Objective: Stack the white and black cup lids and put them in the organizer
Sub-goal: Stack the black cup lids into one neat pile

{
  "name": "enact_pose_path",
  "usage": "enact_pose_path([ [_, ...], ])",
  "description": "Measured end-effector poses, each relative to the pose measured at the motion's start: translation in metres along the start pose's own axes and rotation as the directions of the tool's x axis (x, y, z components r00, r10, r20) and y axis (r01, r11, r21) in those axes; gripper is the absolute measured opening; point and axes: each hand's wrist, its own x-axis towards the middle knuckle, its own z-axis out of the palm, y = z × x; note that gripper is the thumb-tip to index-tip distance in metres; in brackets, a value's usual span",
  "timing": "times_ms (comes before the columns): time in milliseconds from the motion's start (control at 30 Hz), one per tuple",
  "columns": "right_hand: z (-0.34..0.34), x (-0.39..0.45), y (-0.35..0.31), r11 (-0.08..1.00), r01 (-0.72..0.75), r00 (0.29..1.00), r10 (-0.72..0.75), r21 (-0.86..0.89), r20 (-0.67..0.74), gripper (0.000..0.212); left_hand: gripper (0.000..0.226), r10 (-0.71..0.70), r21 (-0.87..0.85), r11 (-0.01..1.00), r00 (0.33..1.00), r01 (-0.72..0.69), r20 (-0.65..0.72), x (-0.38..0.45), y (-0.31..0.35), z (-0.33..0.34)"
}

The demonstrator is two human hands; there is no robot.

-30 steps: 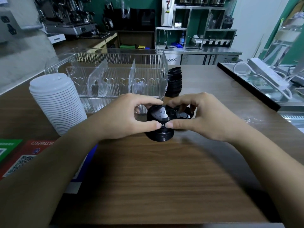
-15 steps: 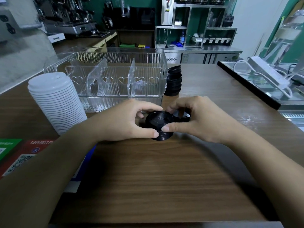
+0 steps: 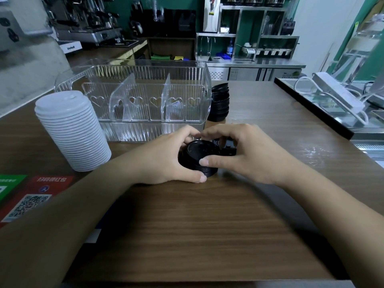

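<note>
Black lid stack (image 3: 199,157) on wood counter (image 3: 187,235), clasped btwn both hands: left hand (image 3: 166,156) curled round its left side, thumb at base; right hand (image 3: 245,154) curled over from right, thumb on top lid's near rim. Loose black lid (image 3: 227,146) just behind, under right fingers. Clear organizer (image 3: 145,96) behind hands, compartments w/ dividers. White lid stack (image 3: 72,129) to left; second black stack (image 3: 219,102) beside organizer's right end. Espresso machine (image 3: 87,21) & steel shelving (image 3: 259,38) at back.
</note>
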Motion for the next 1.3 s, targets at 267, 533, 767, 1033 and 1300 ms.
enact_pose_path([
  [267,0.004,0.001,-0.006,0.994,-0.089,0.994,0.085,-0.067,-0.067,0.057,0.089,-0.026,0.085,0.996,0.998,0.030,-0.049,-0.003,0.009,0.006],
  [533,0.001,0.003,0.008,0.991,-0.061,0.998,0.061,0.118,0.008,0.057,0.096,-0.014,0.081,0.997,1.000,0.015,-0.013,-0.003,0.007,0.000],
  [767,0.002,0.003,0.010,0.995,-0.065,0.998,0.065,0.076,-0.002,0.062,0.072,0.020,0.008,1.000,0.999,-0.020,-0.047,-0.001,0.005,-0.001],
  [1033,-0.030,0.005,0.034,0.987,-0.154,0.986,0.151,-0.045,-0.073,0.030,0.060,0.034,-0.042,0.998,0.998,-0.036,-0.050,0.002,0.004,-0.002],
  [1300,-0.011,0.005,0.043,0.970,-0.145,0.989,0.147,-0.196,0.000,0.012,0.061,0.040,-0.028,0.999,0.998,-0.041,-0.037,0.001,0.003,-0.005],
])
